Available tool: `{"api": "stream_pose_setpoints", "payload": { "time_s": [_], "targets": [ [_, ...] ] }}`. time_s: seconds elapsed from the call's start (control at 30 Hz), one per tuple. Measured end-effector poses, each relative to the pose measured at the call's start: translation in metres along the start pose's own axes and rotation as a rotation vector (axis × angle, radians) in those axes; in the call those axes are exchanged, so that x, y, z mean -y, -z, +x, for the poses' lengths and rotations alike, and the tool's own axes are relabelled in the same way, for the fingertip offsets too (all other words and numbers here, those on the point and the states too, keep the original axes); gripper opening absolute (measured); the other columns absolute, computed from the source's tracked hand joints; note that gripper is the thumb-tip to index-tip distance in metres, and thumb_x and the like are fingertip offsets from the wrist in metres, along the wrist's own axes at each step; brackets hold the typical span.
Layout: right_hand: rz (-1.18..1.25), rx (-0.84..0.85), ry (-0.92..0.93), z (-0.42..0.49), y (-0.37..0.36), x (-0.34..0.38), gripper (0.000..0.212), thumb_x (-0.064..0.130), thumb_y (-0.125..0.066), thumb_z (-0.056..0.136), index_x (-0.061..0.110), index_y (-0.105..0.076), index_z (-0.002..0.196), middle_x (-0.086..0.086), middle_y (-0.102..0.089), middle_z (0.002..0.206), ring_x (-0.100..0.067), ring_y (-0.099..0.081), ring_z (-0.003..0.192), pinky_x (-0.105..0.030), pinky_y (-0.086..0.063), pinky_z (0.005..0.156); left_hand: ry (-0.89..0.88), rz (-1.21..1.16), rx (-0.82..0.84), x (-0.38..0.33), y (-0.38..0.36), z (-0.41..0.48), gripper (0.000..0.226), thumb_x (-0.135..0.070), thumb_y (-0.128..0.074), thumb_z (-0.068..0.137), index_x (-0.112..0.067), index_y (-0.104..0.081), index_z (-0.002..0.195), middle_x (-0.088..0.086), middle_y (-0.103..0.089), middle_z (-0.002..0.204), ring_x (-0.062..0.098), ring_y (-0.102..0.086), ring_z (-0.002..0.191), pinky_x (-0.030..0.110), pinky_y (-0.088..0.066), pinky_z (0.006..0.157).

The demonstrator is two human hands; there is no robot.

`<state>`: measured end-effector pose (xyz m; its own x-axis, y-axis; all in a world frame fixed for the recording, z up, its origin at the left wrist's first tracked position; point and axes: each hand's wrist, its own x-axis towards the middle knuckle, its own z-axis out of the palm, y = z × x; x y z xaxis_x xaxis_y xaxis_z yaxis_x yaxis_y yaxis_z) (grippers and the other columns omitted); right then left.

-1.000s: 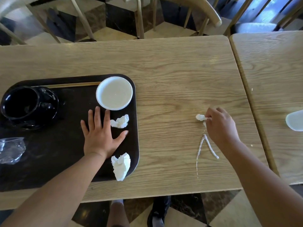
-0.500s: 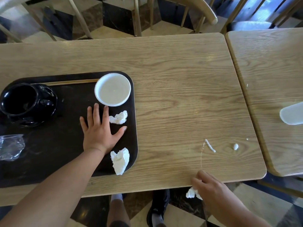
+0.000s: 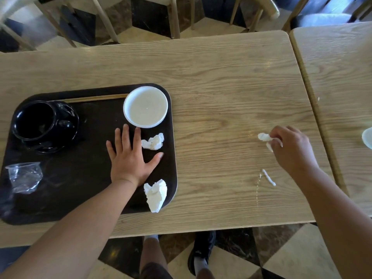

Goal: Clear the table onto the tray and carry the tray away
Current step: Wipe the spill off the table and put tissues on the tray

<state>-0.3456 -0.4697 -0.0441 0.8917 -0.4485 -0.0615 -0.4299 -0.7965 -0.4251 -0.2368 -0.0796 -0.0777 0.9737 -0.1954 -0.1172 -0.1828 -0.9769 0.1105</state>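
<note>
A dark tray (image 3: pixel 60 198) lies on the left of the wooden table (image 3: pixel 221 77). On it stand a black pot (image 3: pixel 40 125), a white bowl (image 3: pixel 145 106), chopsticks (image 3: pixel 94 98), a crumpled clear plastic cup (image 3: pixel 24 177) and two crumpled tissues (image 3: pixel 153 142) (image 3: pixel 156 195). My left hand (image 3: pixel 130 156) rests flat on the tray, fingers spread. My right hand (image 3: pixel 291 150) holds a wadded tissue (image 3: pixel 264 137) against the table's right part. A white smear (image 3: pixel 268 177) lies just below it.
A second table (image 3: pixel 338 77) adjoins on the right, with a pale dish (image 3: pixel 367 137) at the frame edge. Chair legs (image 3: pixel 175 17) stand beyond the far edge. My legs and shoes (image 3: pixel 201 252) show below the near edge.
My right hand dropped below the table's near edge with the tissue, then came back up onto the table above the smear. The left hand stayed on the tray.
</note>
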Motion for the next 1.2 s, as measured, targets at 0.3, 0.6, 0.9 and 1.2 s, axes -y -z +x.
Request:
{"api": "stream_pose_setpoints", "payload": {
  "time_s": [0.3, 0.6, 0.9, 1.2],
  "targets": [
    [0.014, 0.201, 0.237, -0.136, -0.014, 0.018, 0.021, -0.006, -0.063, 0.082, 0.014, -0.056, 0.080, 0.005, -0.047, 0.084, -0.014, -0.050, 0.066, -0.031, -0.051, 0.052, 0.000, -0.013, -0.007, 0.000, 0.000, 0.000, 0.098, -0.076, -0.046, 0.076, -0.017, -0.022, 0.150, 0.016, -0.011, 0.161, 0.035, -0.002, 0.149, 0.061, -0.005, 0.117],
    [0.018, 0.354, 0.289, -0.157, 0.015, -0.011, 0.020, -0.001, -0.066, 0.083, 0.017, -0.068, 0.090, 0.010, -0.059, 0.097, -0.003, -0.064, 0.075, -0.015, -0.055, 0.067, -0.010, -0.018, -0.015, 0.000, -0.001, 0.000, 0.097, -0.073, -0.051, 0.076, -0.016, -0.024, 0.150, 0.017, -0.013, 0.161, 0.037, -0.004, 0.149, 0.062, -0.005, 0.116],
    [-0.012, -0.019, -0.131, -0.025, 0.018, -0.028, 0.012, 0.004, -0.058, 0.083, 0.008, -0.068, 0.088, -0.009, -0.064, 0.097, -0.029, -0.056, 0.084, -0.032, -0.039, 0.070, -0.005, -0.013, -0.015, -0.001, -0.001, 0.000, 0.097, -0.072, -0.050, 0.077, -0.016, -0.022, 0.150, 0.016, -0.012, 0.161, 0.035, -0.002, 0.149, 0.061, -0.004, 0.117],
    [-0.015, 0.278, 0.103, -0.157, -0.005, 0.004, 0.023, -0.003, -0.064, 0.081, 0.019, -0.058, 0.082, 0.008, -0.052, 0.085, -0.007, -0.056, 0.065, -0.021, -0.052, 0.054, -0.010, -0.013, -0.021, 0.000, -0.002, 0.000, 0.095, -0.072, -0.051, 0.077, -0.016, -0.023, 0.149, 0.016, -0.013, 0.161, 0.037, -0.004, 0.149, 0.062, -0.005, 0.116]
  ]
}}
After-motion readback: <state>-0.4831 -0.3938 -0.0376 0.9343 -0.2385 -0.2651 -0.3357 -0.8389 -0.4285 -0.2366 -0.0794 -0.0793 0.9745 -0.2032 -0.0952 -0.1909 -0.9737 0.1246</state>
